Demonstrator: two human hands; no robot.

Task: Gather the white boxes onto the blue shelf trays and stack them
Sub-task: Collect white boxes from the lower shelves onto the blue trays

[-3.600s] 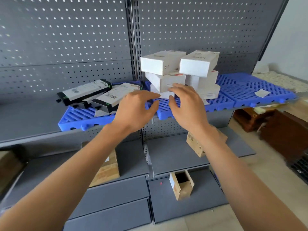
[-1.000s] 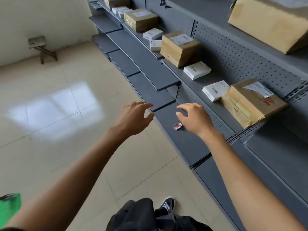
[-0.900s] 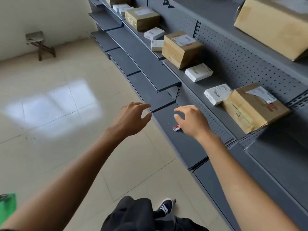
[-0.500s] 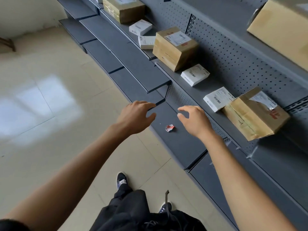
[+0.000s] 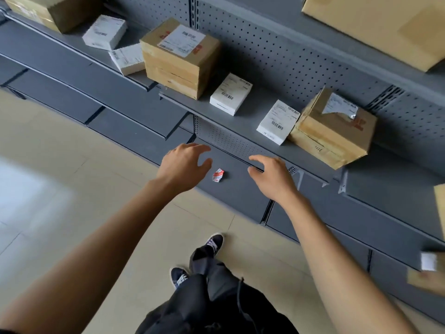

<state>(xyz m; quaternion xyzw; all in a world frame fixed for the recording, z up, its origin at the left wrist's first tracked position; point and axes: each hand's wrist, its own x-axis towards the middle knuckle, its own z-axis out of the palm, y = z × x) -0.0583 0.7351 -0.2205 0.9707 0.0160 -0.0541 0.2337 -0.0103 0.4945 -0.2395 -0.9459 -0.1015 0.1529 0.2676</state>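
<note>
Over the low grey shelf (image 5: 236,191) your left hand (image 5: 183,165) and right hand (image 5: 273,177) hover loosely spread, holding nothing, a crumpled wrapper (image 5: 218,175) between them. Four white boxes (image 5: 230,94) sit on the far shelf among three brown cartons (image 5: 179,56).

Grey metal shelving (image 5: 240,112) over a pale tiled floor (image 5: 60,201)

A perforated back panel (image 5: 301,59) rises behind the shelving; left of the shelving, a bright patch of light falls on the floor tiles.
</note>
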